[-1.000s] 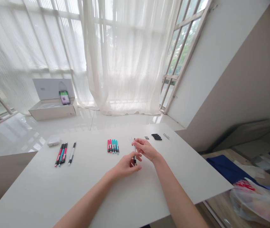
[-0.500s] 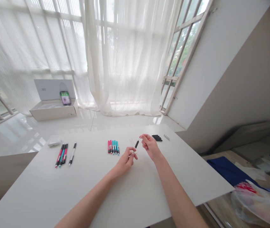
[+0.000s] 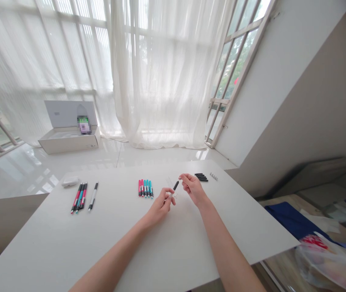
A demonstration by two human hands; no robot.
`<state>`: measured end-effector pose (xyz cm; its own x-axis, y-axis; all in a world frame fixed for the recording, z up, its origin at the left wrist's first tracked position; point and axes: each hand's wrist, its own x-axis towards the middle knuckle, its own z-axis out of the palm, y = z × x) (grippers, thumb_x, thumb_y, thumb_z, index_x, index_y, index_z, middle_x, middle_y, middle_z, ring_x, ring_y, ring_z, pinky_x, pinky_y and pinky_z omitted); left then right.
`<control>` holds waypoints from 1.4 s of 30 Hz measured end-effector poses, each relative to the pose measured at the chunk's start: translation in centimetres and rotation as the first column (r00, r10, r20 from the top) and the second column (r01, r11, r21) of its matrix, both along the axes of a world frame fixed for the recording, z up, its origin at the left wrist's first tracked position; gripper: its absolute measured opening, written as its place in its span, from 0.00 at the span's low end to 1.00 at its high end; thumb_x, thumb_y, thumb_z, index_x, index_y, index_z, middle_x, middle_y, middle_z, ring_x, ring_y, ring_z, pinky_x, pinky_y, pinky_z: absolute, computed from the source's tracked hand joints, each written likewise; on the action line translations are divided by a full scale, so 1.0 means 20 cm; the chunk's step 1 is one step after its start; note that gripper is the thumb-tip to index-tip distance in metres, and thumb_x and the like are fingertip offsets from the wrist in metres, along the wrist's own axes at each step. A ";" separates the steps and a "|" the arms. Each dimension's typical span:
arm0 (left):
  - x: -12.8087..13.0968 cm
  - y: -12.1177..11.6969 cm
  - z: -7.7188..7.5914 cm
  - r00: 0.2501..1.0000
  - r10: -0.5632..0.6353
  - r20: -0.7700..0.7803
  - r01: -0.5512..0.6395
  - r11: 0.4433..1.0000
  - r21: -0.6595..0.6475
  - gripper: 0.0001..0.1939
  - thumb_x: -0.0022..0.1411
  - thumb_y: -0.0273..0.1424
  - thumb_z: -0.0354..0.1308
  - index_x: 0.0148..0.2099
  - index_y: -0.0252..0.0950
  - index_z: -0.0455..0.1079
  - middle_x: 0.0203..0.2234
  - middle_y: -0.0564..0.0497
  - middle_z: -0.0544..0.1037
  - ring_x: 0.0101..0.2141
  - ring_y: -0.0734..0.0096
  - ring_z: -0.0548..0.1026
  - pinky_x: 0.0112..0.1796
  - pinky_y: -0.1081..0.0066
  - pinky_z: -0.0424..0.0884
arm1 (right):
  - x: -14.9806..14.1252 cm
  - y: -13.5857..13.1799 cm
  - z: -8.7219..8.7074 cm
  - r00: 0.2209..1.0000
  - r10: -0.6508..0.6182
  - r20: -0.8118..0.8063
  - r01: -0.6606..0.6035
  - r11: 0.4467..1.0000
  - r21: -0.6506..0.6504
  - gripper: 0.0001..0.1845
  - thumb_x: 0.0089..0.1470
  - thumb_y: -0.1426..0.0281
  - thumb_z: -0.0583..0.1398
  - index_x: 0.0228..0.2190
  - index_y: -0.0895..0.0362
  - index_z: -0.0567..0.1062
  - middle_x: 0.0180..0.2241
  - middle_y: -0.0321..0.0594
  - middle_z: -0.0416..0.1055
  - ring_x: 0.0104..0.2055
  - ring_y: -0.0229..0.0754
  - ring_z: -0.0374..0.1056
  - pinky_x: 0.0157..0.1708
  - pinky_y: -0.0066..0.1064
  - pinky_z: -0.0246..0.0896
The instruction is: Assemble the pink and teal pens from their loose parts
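Head view:
- Left hand [image 3: 160, 207]: its fingers [image 3: 167, 197] are closed around a black pen [image 3: 175, 186], which slants up over the worktop [image 3: 173, 243] toward the right hand.
- Right hand [image 3: 193, 188]: its fingers [image 3: 182, 177] are curled at the pen's upper tip; whether they pinch anything is too small to tell.
- Nearby: fine wires [image 3: 169, 182] lie just beyond the pen, with pink and teal pens [image 3: 145, 188] to the left and black barrels [image 3: 201, 177] to the right.
- Step in hand appears to be work on the pen's tip; the next move seems to call for steady fingers there.
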<state>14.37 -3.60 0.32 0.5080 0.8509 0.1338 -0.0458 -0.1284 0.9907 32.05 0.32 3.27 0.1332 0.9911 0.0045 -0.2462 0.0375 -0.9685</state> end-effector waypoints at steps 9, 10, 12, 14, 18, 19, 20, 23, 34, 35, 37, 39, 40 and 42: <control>0.00 0.00 0.01 0.999 0.052 0.010 -0.052 0.998 -0.035 0.12 0.65 0.38 0.45 0.49 0.41 0.56 0.28 0.57 0.69 0.18 0.82 0.54 0.20 0.79 0.53 | -0.03 -0.03 0.02 0.992 0.065 0.110 -0.059 0.997 -0.055 0.21 0.34 0.54 0.69 0.24 0.57 0.74 0.16 0.29 0.57 0.19 0.31 0.49 0.20 0.27 0.41; 0.00 0.00 0.01 0.998 0.069 0.012 -0.069 0.997 -0.035 0.13 0.65 0.38 0.45 0.50 0.41 0.56 0.27 0.57 0.69 0.17 0.82 0.54 0.20 0.79 0.53 | -0.04 -0.03 0.02 0.991 0.070 0.112 -0.064 0.996 -0.058 0.21 0.34 0.53 0.69 0.24 0.57 0.74 0.16 0.28 0.56 0.19 0.31 0.48 0.20 0.28 0.40; 0.01 0.01 0.00 0.994 0.109 0.009 -0.109 0.993 -0.038 0.15 0.65 0.39 0.45 0.52 0.40 0.56 0.25 0.57 0.69 0.17 0.81 0.53 0.20 0.78 0.52 | -0.06 -0.04 0.03 0.991 0.070 0.112 -0.065 0.997 -0.052 0.21 0.35 0.53 0.69 0.23 0.57 0.73 0.16 0.28 0.56 0.19 0.31 0.48 0.20 0.27 0.41; 0.01 0.01 0.00 0.991 0.136 -0.008 -0.136 0.990 -0.044 0.17 0.65 0.41 0.44 0.52 0.38 0.58 0.24 0.57 0.68 0.17 0.81 0.53 0.19 0.78 0.52 | -0.07 -0.04 0.03 0.991 0.057 0.118 -0.053 0.998 -0.035 0.22 0.35 0.53 0.69 0.23 0.57 0.73 0.16 0.28 0.56 0.20 0.31 0.48 0.20 0.27 0.41; 0.01 0.00 0.01 0.991 0.127 -0.043 -0.129 0.990 -0.055 0.20 0.64 0.46 0.44 0.43 0.35 0.66 0.20 0.58 0.64 0.17 0.80 0.53 0.19 0.77 0.51 | -0.07 -0.04 0.02 0.992 0.048 0.120 -0.048 0.999 -0.001 0.21 0.36 0.53 0.69 0.24 0.57 0.73 0.16 0.29 0.56 0.20 0.32 0.49 0.20 0.27 0.42; 0.01 0.00 0.01 0.991 0.123 -0.045 -0.126 0.990 -0.060 0.20 0.64 0.46 0.45 0.41 0.35 0.67 0.20 0.58 0.64 0.17 0.80 0.52 0.19 0.77 0.51 | -0.07 -0.04 0.02 0.993 0.050 0.111 -0.051 0.999 0.005 0.21 0.36 0.53 0.69 0.24 0.57 0.73 0.16 0.29 0.56 0.20 0.32 0.49 0.20 0.27 0.42; 0.01 0.00 0.02 0.992 0.121 -0.044 -0.124 0.990 -0.066 0.21 0.63 0.47 0.45 0.40 0.35 0.67 0.19 0.58 0.63 0.17 0.81 0.52 0.19 0.77 0.51 | -0.07 -0.04 0.02 0.993 0.056 0.102 -0.057 0.998 0.011 0.21 0.36 0.53 0.69 0.24 0.56 0.73 0.16 0.29 0.55 0.20 0.32 0.49 0.20 0.27 0.42; 0.01 0.00 0.03 0.994 0.106 -0.032 -0.108 0.990 -0.088 0.21 0.62 0.49 0.46 0.38 0.35 0.66 0.18 0.59 0.62 0.16 0.81 0.51 0.19 0.77 0.49 | -0.07 -0.04 0.03 0.991 0.094 0.093 -0.097 0.995 0.035 0.20 0.37 0.53 0.68 0.25 0.57 0.75 0.17 0.30 0.57 0.20 0.32 0.48 0.20 0.28 0.41; 0.00 0.01 0.04 0.990 0.135 0.049 -0.127 0.983 -0.134 0.20 0.61 0.48 0.49 0.36 0.35 0.65 0.17 0.60 0.57 0.17 0.80 0.52 0.19 0.77 0.49 | -0.11 -0.05 0.02 0.985 0.171 0.019 -0.171 0.983 0.063 0.19 0.36 0.54 0.69 0.27 0.56 0.79 0.27 0.39 0.71 0.20 0.30 0.50 0.19 0.28 0.43; 0.00 0.02 0.03 0.987 0.155 0.050 -0.148 0.982 -0.121 0.19 0.59 0.48 0.51 0.35 0.35 0.65 0.18 0.60 0.57 0.18 0.80 0.53 0.20 0.77 0.51 | -0.11 -0.05 0.02 0.985 0.171 0.013 -0.172 0.983 0.063 0.19 0.36 0.54 0.69 0.27 0.56 0.79 0.27 0.39 0.71 0.20 0.30 0.49 0.19 0.28 0.42; 0.00 0.03 0.03 0.979 0.197 0.041 -0.193 0.977 -0.090 0.18 0.57 0.48 0.55 0.35 0.36 0.64 0.19 0.60 0.58 0.20 0.80 0.55 0.21 0.78 0.53 | -0.12 -0.05 0.01 0.986 0.168 0.009 -0.168 0.984 0.064 0.19 0.35 0.55 0.70 0.26 0.56 0.79 0.26 0.38 0.71 0.20 0.30 0.49 0.19 0.28 0.42; 0.00 0.03 0.02 0.974 0.224 0.027 -0.222 0.972 -0.071 0.18 0.55 0.47 0.57 0.34 0.36 0.63 0.20 0.59 0.59 0.21 0.80 0.57 0.22 0.78 0.55 | -0.12 -0.05 0.01 0.988 0.153 0.013 -0.154 0.986 0.066 0.19 0.34 0.55 0.70 0.25 0.56 0.78 0.23 0.36 0.69 0.20 0.30 0.48 0.19 0.28 0.41; 0.00 0.03 0.02 0.973 0.228 0.023 -0.225 0.972 -0.071 0.18 0.55 0.47 0.58 0.34 0.36 0.63 0.20 0.59 0.60 0.21 0.80 0.57 0.22 0.78 0.55 | -0.12 -0.05 0.01 0.989 0.144 0.017 -0.145 0.987 0.067 0.18 0.34 0.56 0.70 0.24 0.56 0.78 0.22 0.35 0.68 0.19 0.31 0.48 0.19 0.28 0.41; 0.01 0.03 0.03 0.976 0.216 0.031 -0.213 0.973 -0.093 0.19 0.56 0.48 0.56 0.34 0.36 0.63 0.21 0.58 0.62 0.20 0.80 0.57 0.21 0.78 0.54 | -0.13 -0.05 0.01 0.992 0.127 0.022 -0.128 0.989 0.067 0.17 0.35 0.56 0.70 0.23 0.56 0.77 0.18 0.33 0.64 0.19 0.31 0.48 0.19 0.28 0.41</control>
<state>14.52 -3.09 0.99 0.3082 0.9488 0.0698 -0.0670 -0.0515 0.9964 29.52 -0.61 3.44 0.0051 0.9973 0.0739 -0.2357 0.0730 -0.9691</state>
